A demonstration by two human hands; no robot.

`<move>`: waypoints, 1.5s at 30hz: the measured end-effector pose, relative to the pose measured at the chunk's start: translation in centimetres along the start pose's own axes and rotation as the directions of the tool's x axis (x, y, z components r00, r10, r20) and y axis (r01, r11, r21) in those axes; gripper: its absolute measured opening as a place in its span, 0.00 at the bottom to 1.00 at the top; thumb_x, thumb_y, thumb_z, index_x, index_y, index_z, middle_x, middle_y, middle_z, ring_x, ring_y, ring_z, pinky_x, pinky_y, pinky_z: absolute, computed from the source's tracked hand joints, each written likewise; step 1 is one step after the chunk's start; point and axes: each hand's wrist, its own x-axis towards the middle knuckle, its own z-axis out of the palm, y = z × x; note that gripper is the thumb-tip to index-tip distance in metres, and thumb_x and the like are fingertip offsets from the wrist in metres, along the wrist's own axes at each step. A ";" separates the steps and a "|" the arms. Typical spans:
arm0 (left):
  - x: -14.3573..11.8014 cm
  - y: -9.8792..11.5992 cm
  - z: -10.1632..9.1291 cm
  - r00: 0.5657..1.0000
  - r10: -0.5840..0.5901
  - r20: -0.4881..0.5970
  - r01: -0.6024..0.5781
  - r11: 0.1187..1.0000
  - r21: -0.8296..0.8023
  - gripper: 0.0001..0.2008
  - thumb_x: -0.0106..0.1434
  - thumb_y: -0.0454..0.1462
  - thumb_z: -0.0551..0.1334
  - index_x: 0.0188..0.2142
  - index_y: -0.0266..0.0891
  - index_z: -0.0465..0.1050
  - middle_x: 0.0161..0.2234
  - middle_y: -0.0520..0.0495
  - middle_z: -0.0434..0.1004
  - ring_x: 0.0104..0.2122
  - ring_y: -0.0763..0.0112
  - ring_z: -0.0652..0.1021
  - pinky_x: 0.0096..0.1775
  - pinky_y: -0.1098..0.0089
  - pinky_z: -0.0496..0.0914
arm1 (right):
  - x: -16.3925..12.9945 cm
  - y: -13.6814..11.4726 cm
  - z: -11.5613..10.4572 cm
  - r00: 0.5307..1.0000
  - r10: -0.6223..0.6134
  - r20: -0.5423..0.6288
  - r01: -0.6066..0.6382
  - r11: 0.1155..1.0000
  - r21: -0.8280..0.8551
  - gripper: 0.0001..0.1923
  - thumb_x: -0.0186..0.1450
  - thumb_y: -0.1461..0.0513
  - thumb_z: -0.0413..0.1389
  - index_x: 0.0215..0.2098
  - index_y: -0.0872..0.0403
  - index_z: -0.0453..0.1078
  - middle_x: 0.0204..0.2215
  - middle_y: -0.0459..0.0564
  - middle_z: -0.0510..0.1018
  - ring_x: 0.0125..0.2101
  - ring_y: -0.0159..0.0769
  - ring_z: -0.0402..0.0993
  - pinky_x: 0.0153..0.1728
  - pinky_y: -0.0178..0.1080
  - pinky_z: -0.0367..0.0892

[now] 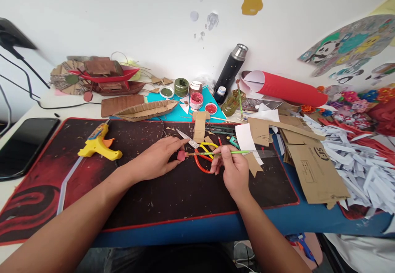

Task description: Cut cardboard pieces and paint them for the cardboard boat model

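My right hand [232, 166] grips a thin green paintbrush [216, 153] that lies level, its tip pointing left. My left hand [160, 156] rests on the dark red-edged mat [154, 199] and pinches a small pink-red round piece [181, 155] at the brush tip. Scissors with yellow and orange handles [202, 154] lie on the mat right behind both hands, blades pointing up and left.
A yellow glue gun [98, 144] lies at mat left, a black phone [21, 145] beyond it. Paint jars [196, 100], a cardboard boat [146, 110], a black flask [231, 69] and a red roll [286, 88] line the back. Cardboard sheets [314, 166] and white paper strips [361, 162] fill the right.
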 end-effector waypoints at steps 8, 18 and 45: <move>0.0 -0.1 0.0 1.000 0.024 -0.004 -0.025 0.999 -0.033 0.31 0.75 0.36 0.60 0.75 0.46 0.59 0.50 0.43 0.79 0.51 0.56 0.78 0.59 0.55 0.72 | 0.1 0.6 1.0 0.999 -0.002 0.044 0.004 0.999 -0.042 0.27 0.76 0.39 0.59 0.37 0.53 0.79 0.21 0.45 0.79 0.16 0.31 0.77 0.17 0.30 0.69; 0.1 0.1 0.0 1.000 0.013 -0.001 -0.013 1.000 -0.015 0.29 0.75 0.37 0.59 0.74 0.44 0.62 0.50 0.43 0.79 0.51 0.56 0.78 0.59 0.56 0.72 | -0.3 0.1 0.3 1.000 0.013 0.017 -0.013 1.000 -0.015 0.27 0.75 0.39 0.60 0.36 0.53 0.78 0.21 0.45 0.79 0.16 0.32 0.77 0.16 0.30 0.68; -0.4 0.8 -1.6 0.991 -0.095 -0.093 0.090 0.994 -0.057 0.34 0.75 0.43 0.62 0.77 0.47 0.60 0.54 0.41 0.80 0.54 0.55 0.81 0.59 0.54 0.76 | -0.5 0.4 -2.3 0.980 0.193 -0.054 -0.167 0.934 0.316 0.28 0.66 0.38 0.69 0.33 0.53 0.75 0.15 0.42 0.75 0.11 0.32 0.70 0.11 0.31 0.63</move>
